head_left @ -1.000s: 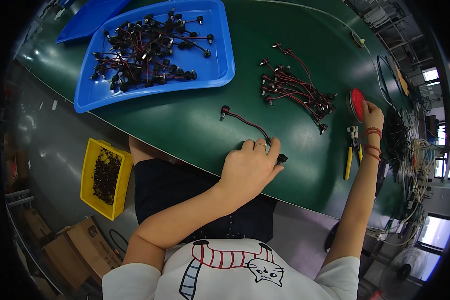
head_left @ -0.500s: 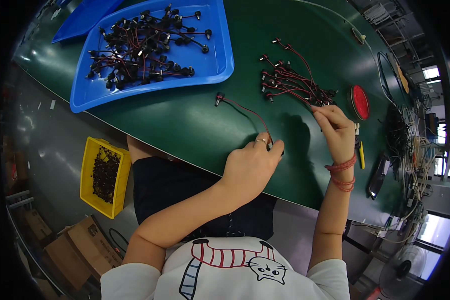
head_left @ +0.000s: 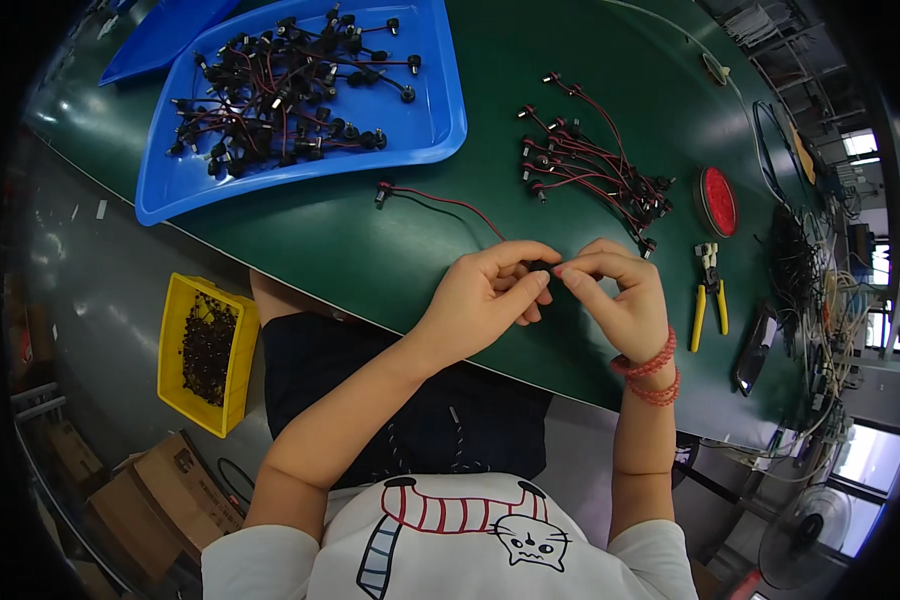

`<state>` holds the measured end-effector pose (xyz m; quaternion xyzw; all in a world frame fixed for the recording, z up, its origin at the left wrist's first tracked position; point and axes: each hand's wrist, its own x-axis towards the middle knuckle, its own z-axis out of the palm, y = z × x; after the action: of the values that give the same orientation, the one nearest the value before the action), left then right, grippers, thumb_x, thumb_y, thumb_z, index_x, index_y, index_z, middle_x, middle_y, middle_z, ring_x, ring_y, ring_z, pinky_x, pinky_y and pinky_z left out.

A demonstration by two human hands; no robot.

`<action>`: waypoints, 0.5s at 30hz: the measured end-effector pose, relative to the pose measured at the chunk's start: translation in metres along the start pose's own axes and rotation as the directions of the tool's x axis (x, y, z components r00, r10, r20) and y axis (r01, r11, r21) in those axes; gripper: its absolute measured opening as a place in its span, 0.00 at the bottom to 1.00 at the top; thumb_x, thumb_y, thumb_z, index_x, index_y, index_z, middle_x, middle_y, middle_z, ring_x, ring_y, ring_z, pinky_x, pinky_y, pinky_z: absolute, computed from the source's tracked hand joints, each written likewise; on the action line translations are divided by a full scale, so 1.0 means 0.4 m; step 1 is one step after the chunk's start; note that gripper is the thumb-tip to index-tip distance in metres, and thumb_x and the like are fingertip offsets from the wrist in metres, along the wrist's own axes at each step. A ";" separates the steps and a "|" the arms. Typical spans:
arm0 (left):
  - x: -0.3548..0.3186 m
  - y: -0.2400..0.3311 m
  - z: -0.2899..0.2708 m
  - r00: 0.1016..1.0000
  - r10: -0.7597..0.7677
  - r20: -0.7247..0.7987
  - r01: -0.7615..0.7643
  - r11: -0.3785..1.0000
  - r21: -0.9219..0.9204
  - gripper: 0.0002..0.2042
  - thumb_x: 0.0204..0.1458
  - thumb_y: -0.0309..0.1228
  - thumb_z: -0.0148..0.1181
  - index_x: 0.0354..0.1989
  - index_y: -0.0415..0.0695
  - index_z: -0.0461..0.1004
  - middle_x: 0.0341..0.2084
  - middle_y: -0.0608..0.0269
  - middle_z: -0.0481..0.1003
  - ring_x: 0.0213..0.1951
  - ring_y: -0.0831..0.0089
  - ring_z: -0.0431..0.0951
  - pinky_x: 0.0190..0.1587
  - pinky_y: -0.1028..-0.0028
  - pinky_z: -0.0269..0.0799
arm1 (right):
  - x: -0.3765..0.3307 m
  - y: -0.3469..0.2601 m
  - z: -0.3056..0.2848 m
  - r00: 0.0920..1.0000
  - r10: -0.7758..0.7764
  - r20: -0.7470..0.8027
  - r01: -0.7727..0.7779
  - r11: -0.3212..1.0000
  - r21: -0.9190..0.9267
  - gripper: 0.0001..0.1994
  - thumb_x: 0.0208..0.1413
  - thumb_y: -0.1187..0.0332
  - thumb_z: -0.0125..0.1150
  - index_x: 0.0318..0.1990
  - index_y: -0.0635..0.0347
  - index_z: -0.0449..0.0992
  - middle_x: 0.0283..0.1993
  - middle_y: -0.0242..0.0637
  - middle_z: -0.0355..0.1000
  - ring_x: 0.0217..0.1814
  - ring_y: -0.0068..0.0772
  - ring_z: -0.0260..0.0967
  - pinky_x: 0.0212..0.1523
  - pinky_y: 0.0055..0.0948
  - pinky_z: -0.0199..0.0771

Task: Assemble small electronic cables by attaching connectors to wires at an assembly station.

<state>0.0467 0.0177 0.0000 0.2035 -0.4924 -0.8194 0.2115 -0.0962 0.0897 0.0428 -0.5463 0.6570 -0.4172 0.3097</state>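
A short red-and-black cable point(head_left: 448, 202) trails from my left hand point(head_left: 492, 295) across the green table, a black angled plug point(head_left: 383, 191) on its far end. My left fingers pinch its near end, a black connector point(head_left: 538, 267), above the table's front edge. My right hand point(head_left: 618, 295) meets it there, thumb and forefinger pressed together. A speck of red shows at those fingertips; what they hold is too small to make out. Just beyond my right hand lies a bunch of similar cables point(head_left: 595, 165), with one plug point(head_left: 648, 246) close to my knuckles.
A blue tray point(head_left: 450, 110) heaped with black-plugged cables stands at the back left. To the right are a round dish of red material point(head_left: 719, 202), yellow-handled pliers point(head_left: 710, 295) and a dark flat tool point(head_left: 757, 350). A yellow bin point(head_left: 238, 370) sits on the floor, lower left.
My right hand has left the cable bunch and come down to my left hand. The held cable has shifted left, its near end now lifted between both hands. The pliers are uncovered.
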 end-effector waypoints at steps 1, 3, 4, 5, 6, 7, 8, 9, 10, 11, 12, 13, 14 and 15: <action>-0.002 -0.003 0.002 1.000 0.008 -0.013 -0.008 1.000 0.020 0.10 0.47 0.23 0.45 0.39 0.37 0.64 0.22 0.61 0.69 0.21 0.82 0.68 0.23 0.85 0.65 | -0.001 0.003 0.006 1.000 0.002 -0.008 -0.003 1.000 -0.015 0.04 0.38 0.77 0.56 0.25 0.67 0.72 0.23 0.33 0.65 0.25 0.20 0.60 0.27 0.16 0.59; -0.004 -0.008 0.004 0.999 0.024 -0.039 -0.021 0.998 0.060 0.10 0.47 0.24 0.46 0.39 0.37 0.65 0.21 0.62 0.69 0.21 0.83 0.68 0.22 0.85 0.65 | -0.001 0.009 0.016 1.000 0.007 -0.022 -0.008 0.999 -0.045 0.04 0.38 0.77 0.57 0.25 0.67 0.72 0.23 0.33 0.65 0.24 0.20 0.60 0.27 0.16 0.59; -0.004 -0.007 0.005 0.999 0.022 -0.041 -0.020 0.998 0.058 0.10 0.47 0.24 0.46 0.39 0.37 0.65 0.21 0.62 0.69 0.21 0.83 0.68 0.22 0.85 0.65 | -0.002 0.010 0.018 1.000 0.009 -0.021 -0.010 0.999 -0.045 0.04 0.38 0.77 0.57 0.25 0.67 0.72 0.23 0.33 0.65 0.24 0.20 0.60 0.27 0.16 0.59; -0.004 -0.004 0.007 0.999 0.030 -0.045 -0.027 0.997 0.072 0.10 0.47 0.23 0.46 0.39 0.37 0.65 0.21 0.62 0.69 0.21 0.83 0.68 0.22 0.85 0.65 | -0.001 0.011 0.019 0.999 0.013 -0.044 -0.015 0.999 -0.046 0.04 0.38 0.77 0.57 0.25 0.67 0.72 0.23 0.33 0.65 0.24 0.19 0.59 0.26 0.16 0.59; -0.003 -0.001 0.009 0.998 0.039 -0.049 -0.035 0.996 0.085 0.10 0.47 0.23 0.46 0.39 0.37 0.65 0.21 0.62 0.69 0.20 0.83 0.68 0.22 0.86 0.65 | -0.001 0.012 0.020 0.998 0.017 -0.068 -0.020 0.999 -0.048 0.04 0.38 0.76 0.57 0.24 0.67 0.72 0.23 0.32 0.65 0.24 0.19 0.59 0.26 0.15 0.59; -0.003 0.000 0.011 0.997 0.048 -0.053 -0.042 0.994 0.099 0.10 0.47 0.23 0.46 0.39 0.37 0.64 0.21 0.62 0.69 0.20 0.83 0.68 0.22 0.86 0.65 | -0.001 0.013 0.021 0.996 0.021 -0.092 -0.025 0.998 -0.049 0.04 0.37 0.76 0.58 0.24 0.66 0.72 0.22 0.32 0.64 0.23 0.19 0.59 0.26 0.15 0.60; -0.003 -0.002 0.013 0.998 0.046 -0.053 -0.041 0.994 0.098 0.10 0.47 0.23 0.46 0.39 0.37 0.64 0.21 0.62 0.69 0.20 0.83 0.68 0.22 0.86 0.65 | -0.002 0.015 0.022 0.996 0.022 -0.091 -0.027 0.998 -0.049 0.04 0.37 0.76 0.58 0.24 0.66 0.72 0.22 0.32 0.64 0.23 0.19 0.59 0.26 0.15 0.60; -0.003 -0.006 0.013 0.996 0.056 -0.063 -0.051 0.995 0.085 0.10 0.47 0.23 0.46 0.39 0.37 0.64 0.21 0.62 0.69 0.20 0.83 0.68 0.22 0.86 0.65 | -0.002 0.017 0.024 0.993 0.041 -0.109 -0.046 0.998 -0.040 0.03 0.37 0.77 0.58 0.24 0.66 0.72 0.22 0.32 0.64 0.23 0.18 0.59 0.26 0.15 0.60; -0.002 -0.009 0.013 0.995 0.066 -0.072 -0.061 0.995 0.073 0.10 0.47 0.23 0.46 0.39 0.36 0.64 0.21 0.62 0.69 0.20 0.83 0.68 0.22 0.86 0.65 | -0.003 0.020 0.027 0.990 0.061 -0.128 -0.065 0.997 -0.032 0.03 0.37 0.77 0.58 0.23 0.66 0.72 0.22 0.31 0.64 0.24 0.18 0.59 0.26 0.14 0.60; -0.003 -0.011 0.013 0.994 0.076 -0.081 -0.072 0.996 0.060 0.10 0.47 0.23 0.46 0.39 0.36 0.64 0.21 0.62 0.69 0.20 0.83 0.68 0.22 0.86 0.65 | -0.003 0.021 0.029 0.986 0.080 -0.147 -0.084 0.996 -0.023 0.03 0.37 0.77 0.58 0.23 0.66 0.72 0.22 0.31 0.64 0.24 0.17 0.59 0.26 0.14 0.60; -0.003 -0.012 0.013 0.994 0.075 -0.081 -0.070 0.996 0.059 0.10 0.47 0.23 0.46 0.39 0.36 0.64 0.21 0.62 0.69 0.20 0.83 0.68 0.22 0.86 0.65 | -0.002 0.021 0.033 0.986 0.082 -0.147 -0.086 0.996 -0.023 0.03 0.37 0.77 0.58 0.23 0.66 0.72 0.22 0.31 0.64 0.24 0.17 0.59 0.26 0.14 0.60; -0.003 -0.011 0.013 0.993 0.071 -0.089 -0.067 0.996 0.054 0.10 0.47 0.22 0.46 0.38 0.36 0.64 0.21 0.62 0.69 0.20 0.83 0.68 0.22 0.85 0.65 | -0.001 0.021 0.038 0.984 0.059 -0.168 -0.066 0.997 -0.035 0.03 0.38 0.77 0.57 0.23 0.66 0.71 0.23 0.30 0.64 0.24 0.17 0.59 0.26 0.13 0.59; -0.003 -0.011 0.013 0.993 0.068 -0.098 -0.064 0.997 0.049 0.10 0.47 0.22 0.46 0.38 0.36 0.64 0.21 0.62 0.69 0.20 0.83 0.68 0.22 0.85 0.65 | -0.001 0.021 0.043 0.982 0.035 -0.188 -0.045 0.998 -0.048 0.03 0.38 0.77 0.57 0.22 0.66 0.71 0.23 0.30 0.63 0.24 0.16 0.59 0.25 0.13 0.59; -0.003 -0.011 0.013 0.992 0.065 -0.107 -0.061 0.997 0.043 0.10 0.46 0.22 0.46 0.38 0.35 0.64 0.21 0.62 0.69 0.20 0.83 0.68 0.23 0.85 0.65 | 0.000 0.021 0.045 0.978 0.011 -0.208 -0.025 0.998 -0.061 0.02 0.38 0.77 0.57 0.22 0.66 0.71 0.23 0.30 0.63 0.25 0.16 0.59 0.25 0.13 0.58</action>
<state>0.0442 0.0239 -0.0014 0.2361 -0.5027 -0.7901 0.2594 -0.0843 0.0865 0.0271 -0.5035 0.7035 -0.4479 0.2256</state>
